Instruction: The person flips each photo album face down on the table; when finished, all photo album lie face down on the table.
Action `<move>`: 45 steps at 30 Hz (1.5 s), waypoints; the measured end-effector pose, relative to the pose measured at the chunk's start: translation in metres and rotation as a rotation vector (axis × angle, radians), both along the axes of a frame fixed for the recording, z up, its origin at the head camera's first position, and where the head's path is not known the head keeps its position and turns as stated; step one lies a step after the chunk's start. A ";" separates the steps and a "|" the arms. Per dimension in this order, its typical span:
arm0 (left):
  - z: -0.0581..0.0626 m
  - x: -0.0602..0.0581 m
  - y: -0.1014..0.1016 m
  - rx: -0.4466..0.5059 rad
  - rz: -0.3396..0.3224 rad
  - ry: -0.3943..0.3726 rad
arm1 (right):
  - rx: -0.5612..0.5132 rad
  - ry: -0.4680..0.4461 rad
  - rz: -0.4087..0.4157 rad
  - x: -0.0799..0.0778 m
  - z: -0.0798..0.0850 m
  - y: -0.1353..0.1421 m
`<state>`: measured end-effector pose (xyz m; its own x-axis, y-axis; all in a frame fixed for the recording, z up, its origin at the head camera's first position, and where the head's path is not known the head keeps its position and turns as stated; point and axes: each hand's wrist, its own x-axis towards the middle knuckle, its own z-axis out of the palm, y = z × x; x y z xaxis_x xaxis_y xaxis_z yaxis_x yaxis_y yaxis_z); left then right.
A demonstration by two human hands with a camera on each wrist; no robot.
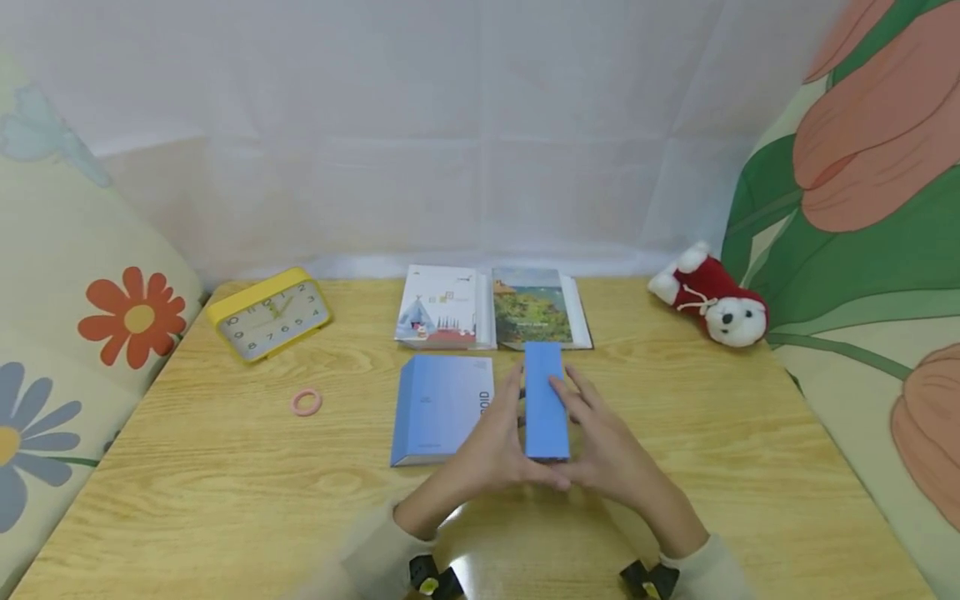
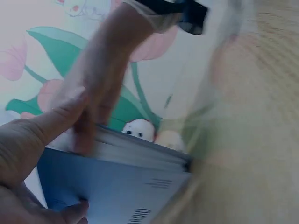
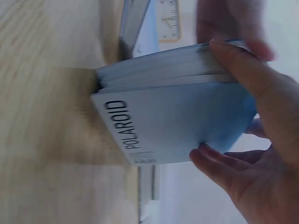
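Desk [image 1: 750, 450] with a wood-grain top stretches across the head view, and near its middle a blue album [image 1: 546, 400] is held on edge, spine upward. The left hand [image 1: 501, 442] grips its left side and the right hand [image 1: 611, 442] its right, thumbs close together at the near end; whether the album's lower edge touches the desk, I cannot tell. Just left of it lies a second blue album [image 1: 438, 408], partly behind the left forearm. Beyond these, a white book [image 1: 442, 304] and a landscape-covered book [image 1: 528, 304] lie side by side. A yellow clock [image 1: 273, 315] and a pink ring [image 1: 306, 402] sit to the left, a plush dog in red [image 1: 712, 296] at far right. From the left wrist, the left thumb bends over the page edges while fingers press the cover (the right hand is blurred behind). From the right wrist, the right hand clamps the album between thumb and fingers, POLAROID readable on its cover.
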<state>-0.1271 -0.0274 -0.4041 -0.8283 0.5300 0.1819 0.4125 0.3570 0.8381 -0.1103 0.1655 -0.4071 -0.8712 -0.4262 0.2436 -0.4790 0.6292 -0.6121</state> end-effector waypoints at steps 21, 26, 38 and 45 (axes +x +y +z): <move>-0.045 0.004 0.009 -0.141 0.060 -0.064 | -0.014 -0.046 0.036 -0.004 0.009 0.016; -0.044 0.005 0.009 -0.233 0.044 -0.037 | -0.119 -0.138 0.022 0.000 -0.001 0.033; -0.042 0.009 0.016 -0.467 0.069 0.136 | -0.044 -0.155 -0.053 0.008 -0.024 0.061; -0.042 0.010 0.017 -0.574 0.054 0.225 | -0.041 -0.200 -0.062 0.005 -0.037 0.063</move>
